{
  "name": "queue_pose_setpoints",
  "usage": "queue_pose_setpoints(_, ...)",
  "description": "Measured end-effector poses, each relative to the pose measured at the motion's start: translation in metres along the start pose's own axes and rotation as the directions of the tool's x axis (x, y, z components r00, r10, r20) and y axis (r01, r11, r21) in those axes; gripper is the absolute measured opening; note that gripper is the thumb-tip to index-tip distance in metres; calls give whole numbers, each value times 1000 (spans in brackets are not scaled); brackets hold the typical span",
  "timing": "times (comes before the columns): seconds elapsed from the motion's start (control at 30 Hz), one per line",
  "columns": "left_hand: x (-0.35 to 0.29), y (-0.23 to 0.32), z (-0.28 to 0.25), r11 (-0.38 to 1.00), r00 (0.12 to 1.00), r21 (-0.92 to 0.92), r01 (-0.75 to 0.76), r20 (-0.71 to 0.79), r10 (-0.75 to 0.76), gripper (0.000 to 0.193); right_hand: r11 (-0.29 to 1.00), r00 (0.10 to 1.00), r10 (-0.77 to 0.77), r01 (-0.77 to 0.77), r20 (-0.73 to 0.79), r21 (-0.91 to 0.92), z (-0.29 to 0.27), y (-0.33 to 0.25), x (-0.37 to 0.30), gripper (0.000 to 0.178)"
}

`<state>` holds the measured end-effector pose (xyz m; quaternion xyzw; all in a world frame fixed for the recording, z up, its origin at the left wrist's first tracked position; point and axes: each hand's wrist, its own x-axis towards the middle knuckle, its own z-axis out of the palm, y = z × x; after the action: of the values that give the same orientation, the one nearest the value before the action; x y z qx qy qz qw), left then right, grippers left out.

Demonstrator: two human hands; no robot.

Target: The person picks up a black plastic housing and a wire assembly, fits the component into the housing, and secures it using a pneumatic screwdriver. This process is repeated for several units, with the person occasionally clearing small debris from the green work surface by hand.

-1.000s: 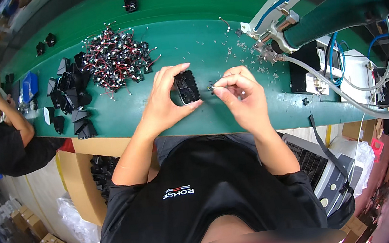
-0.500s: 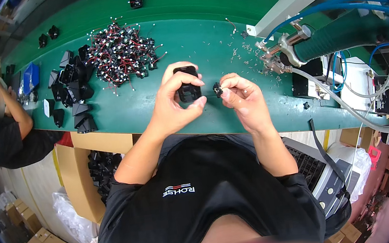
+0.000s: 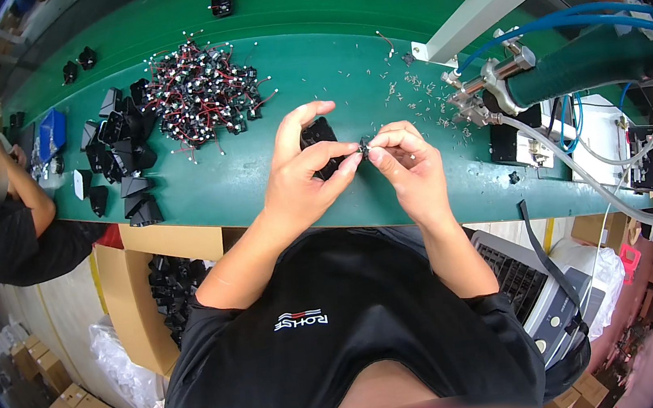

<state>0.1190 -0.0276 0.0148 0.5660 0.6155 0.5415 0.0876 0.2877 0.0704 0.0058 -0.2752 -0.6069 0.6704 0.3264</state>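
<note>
The thumb and a fingertip of my left hand (image 3: 293,167) close on a small black part (image 3: 364,147). From the other side, my right hand (image 3: 413,162) pinches this same part between thumb and fingers. Another finger of my left hand stretches out above. A black plastic housing (image 3: 320,133) appears to rest on the green table (image 3: 392,204) behind my left hand, which partly hides it. Details of the small part are mostly covered by my fingertips.
A heap of small black parts with red wires (image 3: 203,93) lies beyond my left hand, beside several black housings (image 3: 123,143). Screws (image 3: 415,91) are scattered right of centre. A metal-jointed tool (image 3: 502,76) with hoses stands at right. A co-worker (image 3: 13,210) sits left.
My left hand has loosened from the black housing and brought its thumb and a finger onto the small part. My right hand has stayed nearly in place, still pinching it.
</note>
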Motion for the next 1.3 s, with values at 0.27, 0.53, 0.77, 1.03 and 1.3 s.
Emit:
queue_pose_setpoints(0.27,-1,-6,0,1000,998,31,-5,61,3,19,996,1000,-10,11,5,-89,-7,7,1,7)
queue_pose_setpoints(0.53,-8,-7,4,987,991,-110,114,87,-105,16,989,1000,-14,17,22,-150,-11,10,-2,8)
queue_pose_setpoints(0.77,-6,-19,11,997,994,-13,70,85,-68,16,980,988,-39,9,-150,-197,-8,6,-13,8)
queue_pose_setpoints(1.03,46,-40,26,992,980,129,-12,199,-14,33,943,998,-2,-18,-60,-331,-13,-13,-48,9)
queue_pose_setpoints(1.3,0,-38,-11,884,936,-360,298,294,-196,58,836,976,-215,197,25,-513,4,-41,-26,11)
